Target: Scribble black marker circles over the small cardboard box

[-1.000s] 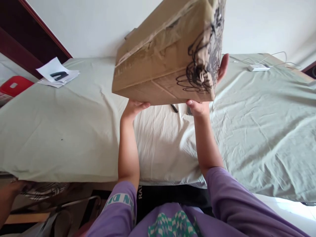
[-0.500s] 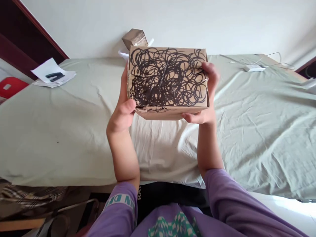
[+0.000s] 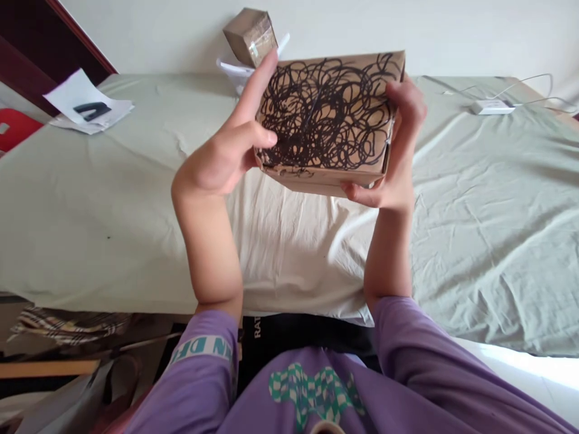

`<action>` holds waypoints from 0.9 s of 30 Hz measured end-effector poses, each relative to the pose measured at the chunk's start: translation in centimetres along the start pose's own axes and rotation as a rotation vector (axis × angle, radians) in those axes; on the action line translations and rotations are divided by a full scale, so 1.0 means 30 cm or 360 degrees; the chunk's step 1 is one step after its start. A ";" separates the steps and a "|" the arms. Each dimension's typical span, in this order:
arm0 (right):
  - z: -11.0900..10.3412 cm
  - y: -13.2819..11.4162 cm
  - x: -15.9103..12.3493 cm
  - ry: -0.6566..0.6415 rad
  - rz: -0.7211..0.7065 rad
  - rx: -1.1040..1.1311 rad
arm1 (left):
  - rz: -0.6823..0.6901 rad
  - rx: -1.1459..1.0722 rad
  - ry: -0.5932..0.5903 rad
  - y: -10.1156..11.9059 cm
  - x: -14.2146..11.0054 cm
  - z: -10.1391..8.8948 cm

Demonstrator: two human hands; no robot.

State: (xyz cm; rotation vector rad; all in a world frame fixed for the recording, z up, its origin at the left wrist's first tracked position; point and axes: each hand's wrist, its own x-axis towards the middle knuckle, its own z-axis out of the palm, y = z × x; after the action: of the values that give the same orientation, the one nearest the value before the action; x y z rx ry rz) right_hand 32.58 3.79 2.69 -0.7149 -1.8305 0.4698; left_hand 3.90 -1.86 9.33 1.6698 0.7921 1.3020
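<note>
A cardboard box (image 3: 332, 114) is held up above the cloth-covered table, its facing side scribbled over with black looping lines. My left hand (image 3: 233, 138) grips the box's left end, thumb on the scribbled face and another finger stretched along the upper left edge. On the opposite end, my right hand (image 3: 398, 150) is closed around the box, one fingertip over the right part of the face and the thumb near the bottom edge. The box tilts slightly, its right side higher. What lies on its far side is hidden.
A smaller taped cardboard box (image 3: 250, 35) stands by the wall over some white sheets or plastic (image 3: 236, 69). Papers with a black stapler-like shape (image 3: 93, 110) lie at the left. A white power strip (image 3: 493, 107) with cables sits at the right on the pale green cloth (image 3: 493, 241).
The scribbled box has moved up and to the right in view and tilted, right side higher. My left hand has shifted its hold, with a finger now along the upper left edge.
</note>
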 end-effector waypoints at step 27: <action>-0.019 -0.010 -0.020 0.0302 -0.0374 0.0129 | 0.0364 0.1095 0.0143 -0.066 -0.060 0.153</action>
State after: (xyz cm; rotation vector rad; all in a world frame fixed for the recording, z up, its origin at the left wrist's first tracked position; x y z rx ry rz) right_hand 33.18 3.17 2.65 -0.4652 -1.6812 0.3089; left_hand 7.91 -3.66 6.34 2.3041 1.2266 1.3495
